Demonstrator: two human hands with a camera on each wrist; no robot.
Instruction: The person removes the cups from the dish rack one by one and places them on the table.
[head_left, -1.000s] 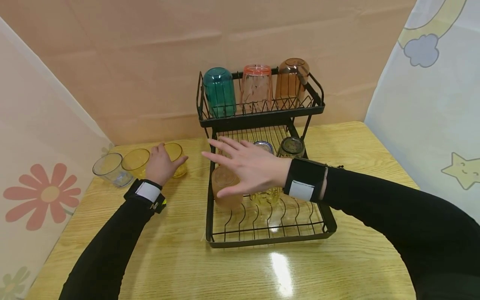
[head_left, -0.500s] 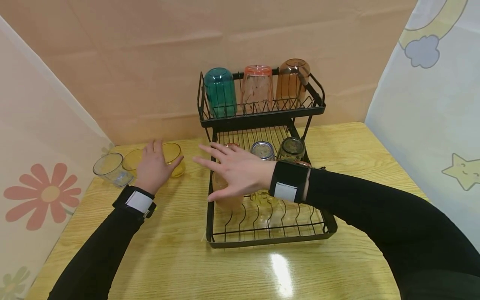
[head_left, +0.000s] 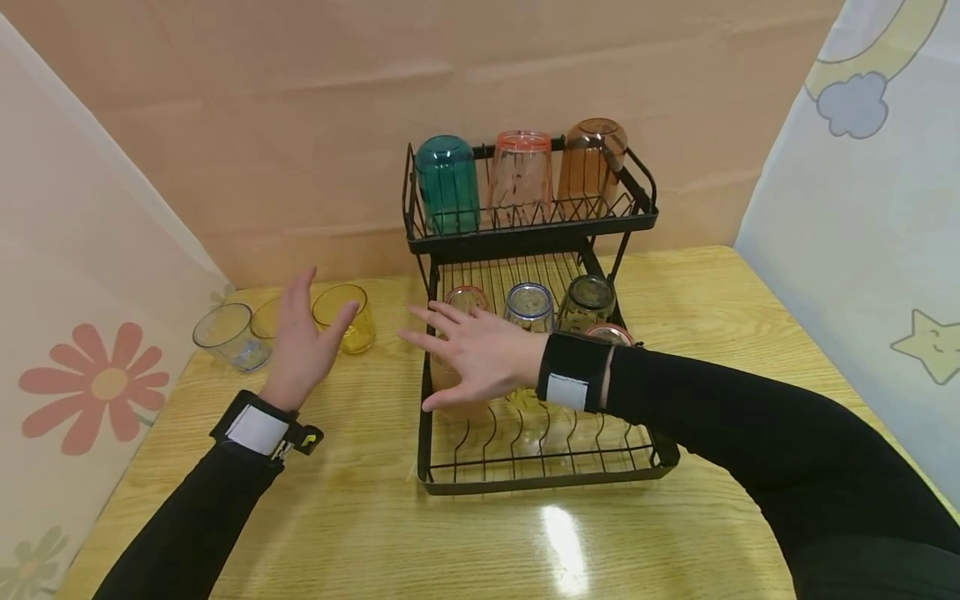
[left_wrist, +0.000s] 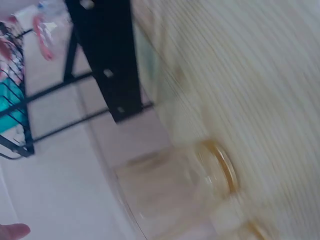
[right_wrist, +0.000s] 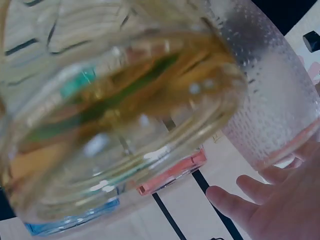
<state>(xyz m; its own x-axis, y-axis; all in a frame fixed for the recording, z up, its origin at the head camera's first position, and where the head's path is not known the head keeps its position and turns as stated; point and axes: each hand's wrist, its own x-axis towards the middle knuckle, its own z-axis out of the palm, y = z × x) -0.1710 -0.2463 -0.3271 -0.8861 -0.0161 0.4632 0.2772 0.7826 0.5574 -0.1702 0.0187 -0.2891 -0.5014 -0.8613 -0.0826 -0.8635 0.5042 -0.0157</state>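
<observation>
My left hand [head_left: 300, 346] hovers with fingers straight and thumb spread, beside an amber glass [head_left: 356, 325] on the table. Another amber glass [head_left: 267, 318] lies partly hidden behind that hand, with a clear glass [head_left: 236, 337] further left. In the left wrist view an amber glass [left_wrist: 175, 187] stands apart from the one visible fingertip [left_wrist: 14, 231]. Over the lower rack, my right hand [head_left: 487, 354] has its fingers spread and holds nothing. Beneath it are a peach glass [head_left: 465, 412] and a yellow glass [head_left: 528, 398], both mostly covered; contact cannot be told.
On the black two-tier rack [head_left: 551, 480], the upper shelf carries upside-down teal [head_left: 447, 183], pink [head_left: 522, 179] and brown glasses [head_left: 594, 167]. Lower down stand a blue-rimmed glass [head_left: 529, 302], a dark glass [head_left: 588, 302] and red-rimmed glasses. A fabric backdrop [head_left: 315, 167] rises behind the table.
My left hand has drawn back and left, off the right-hand amber glass, which stays on the table. The right hand has shifted slightly left and toward me, fingers still spread.
</observation>
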